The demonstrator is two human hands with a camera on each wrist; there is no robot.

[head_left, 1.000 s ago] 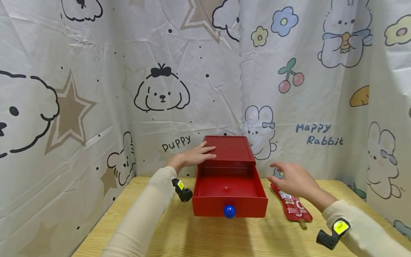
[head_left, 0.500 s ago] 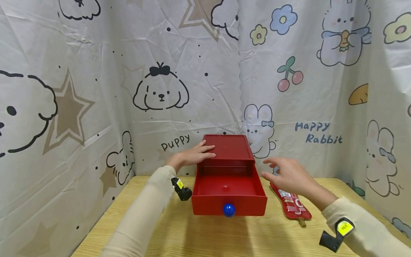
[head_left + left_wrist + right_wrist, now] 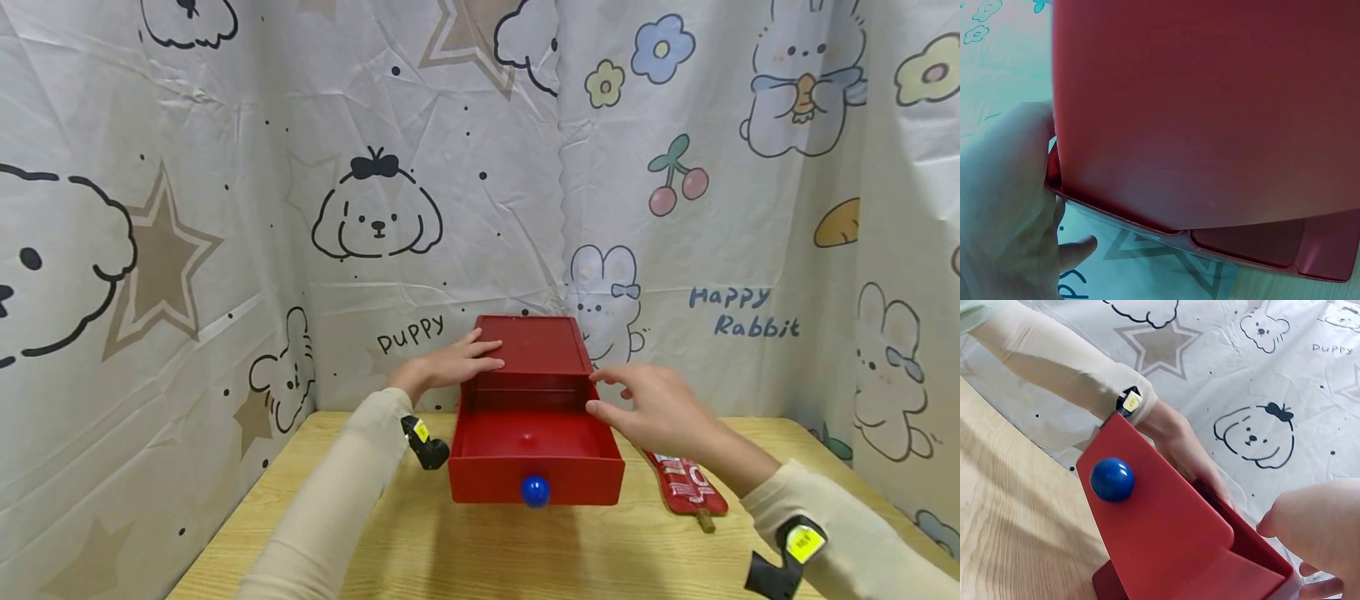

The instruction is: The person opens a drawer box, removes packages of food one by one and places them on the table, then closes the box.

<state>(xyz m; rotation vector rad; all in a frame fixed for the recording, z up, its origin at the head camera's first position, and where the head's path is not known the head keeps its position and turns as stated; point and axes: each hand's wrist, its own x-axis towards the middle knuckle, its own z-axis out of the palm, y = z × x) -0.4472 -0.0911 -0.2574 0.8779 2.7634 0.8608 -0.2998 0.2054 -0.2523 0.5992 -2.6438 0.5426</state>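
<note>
A red box (image 3: 534, 346) stands on the table with its drawer (image 3: 487, 479) pulled out toward me. The drawer has a blue round knob (image 3: 536, 492) on its front, and nothing is seen lying inside. My left hand (image 3: 444, 367) rests on the left of the box's top, fingers spread and extended. At the box's right side, my right hand (image 3: 663, 410) has thumb and forefinger apart, by the top corner and the drawer's side wall; the right wrist view shows its fingers (image 3: 1322, 589) beside the box. Whether they touch is hard to tell.
A flat red pouch (image 3: 686, 487) with white print and a brown end lies on the wooden table (image 3: 375, 550), right of the box and partly behind my right hand. A printed cloth curtain (image 3: 420, 283) hangs close behind the box and along both sides.
My right hand has moved left, from above the pouch to the right side of the box. My left hand, the box and the drawer have stayed in place.
</note>
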